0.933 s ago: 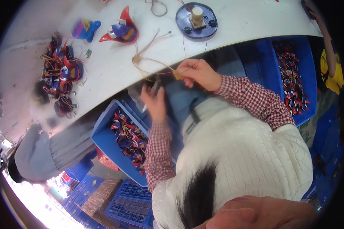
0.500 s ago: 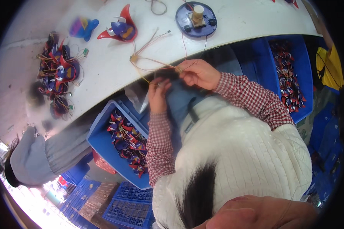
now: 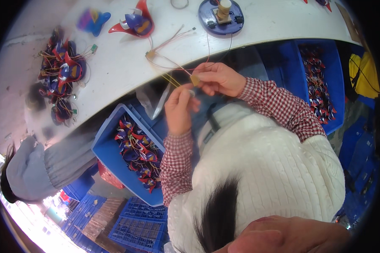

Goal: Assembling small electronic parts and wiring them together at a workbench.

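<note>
Both hands work just off the front edge of the white table (image 3: 126,80). My right hand (image 3: 223,79) pinches a small tan piece (image 3: 194,80) at the end of thin wires. Close beside it, the thumb and fingers of my left hand (image 3: 179,110) close on a small round grey piece (image 3: 191,92); yellow wires (image 3: 172,80) run towards these fingers. The wires pass a second tan piece (image 3: 150,55) on the table and lead up to a red-and-purple horned toy part (image 3: 137,23). Thin wires also hang from a blue oval base (image 3: 213,28) with a pale cylindrical knob.
Several similar wired toy parts (image 3: 67,69) lie heaped on the table's left, near a blue star-like toy piece (image 3: 98,23). Blue bins of parts stand below, one at left (image 3: 107,143), one at right (image 3: 340,84). Another person's grey sleeve (image 3: 67,164) shows at far left.
My left hand has risen towards my right hand and now meets it closely. The tan piece in my right fingers shows more clearly. The whole view has shifted slightly.
</note>
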Available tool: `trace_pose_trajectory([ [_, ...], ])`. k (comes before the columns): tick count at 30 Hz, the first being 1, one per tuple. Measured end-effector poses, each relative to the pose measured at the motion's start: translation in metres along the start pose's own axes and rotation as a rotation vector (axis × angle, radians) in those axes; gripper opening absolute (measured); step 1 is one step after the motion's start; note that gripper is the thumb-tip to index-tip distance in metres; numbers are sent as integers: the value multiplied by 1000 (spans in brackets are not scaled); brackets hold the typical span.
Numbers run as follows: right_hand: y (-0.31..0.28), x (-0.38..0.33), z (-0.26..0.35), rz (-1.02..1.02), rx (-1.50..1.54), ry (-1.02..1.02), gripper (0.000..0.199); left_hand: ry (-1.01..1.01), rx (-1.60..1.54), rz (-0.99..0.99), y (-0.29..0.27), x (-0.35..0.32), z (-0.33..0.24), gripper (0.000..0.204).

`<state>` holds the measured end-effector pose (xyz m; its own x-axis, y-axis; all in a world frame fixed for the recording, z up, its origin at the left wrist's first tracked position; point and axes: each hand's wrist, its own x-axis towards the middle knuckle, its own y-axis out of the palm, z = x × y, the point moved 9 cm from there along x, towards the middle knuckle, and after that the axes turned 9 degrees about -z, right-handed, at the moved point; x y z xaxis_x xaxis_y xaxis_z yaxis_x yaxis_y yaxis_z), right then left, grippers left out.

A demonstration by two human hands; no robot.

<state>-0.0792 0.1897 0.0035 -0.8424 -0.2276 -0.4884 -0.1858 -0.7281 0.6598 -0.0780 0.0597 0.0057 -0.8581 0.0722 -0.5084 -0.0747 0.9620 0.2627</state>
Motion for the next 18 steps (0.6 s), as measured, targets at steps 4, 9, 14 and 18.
trace_pose_trajectory([
  [4, 1, -3, 9, -55, -254, -129, 21, 33, 48, 44, 9, 1, -4, 19],
  [9, 2, -3, 13, 6, -246, -168, 19, 52, 90, 35, 8, 5, -6, 16],
  [14, 8, -10, 25, -20, -494, -359, 17, 28, 83, 30, 8, 7, -3, 14],
  [18, 5, -6, 21, -34, -557, -397, 17, 0, 121, 23, 8, 7, 0, 14],
])
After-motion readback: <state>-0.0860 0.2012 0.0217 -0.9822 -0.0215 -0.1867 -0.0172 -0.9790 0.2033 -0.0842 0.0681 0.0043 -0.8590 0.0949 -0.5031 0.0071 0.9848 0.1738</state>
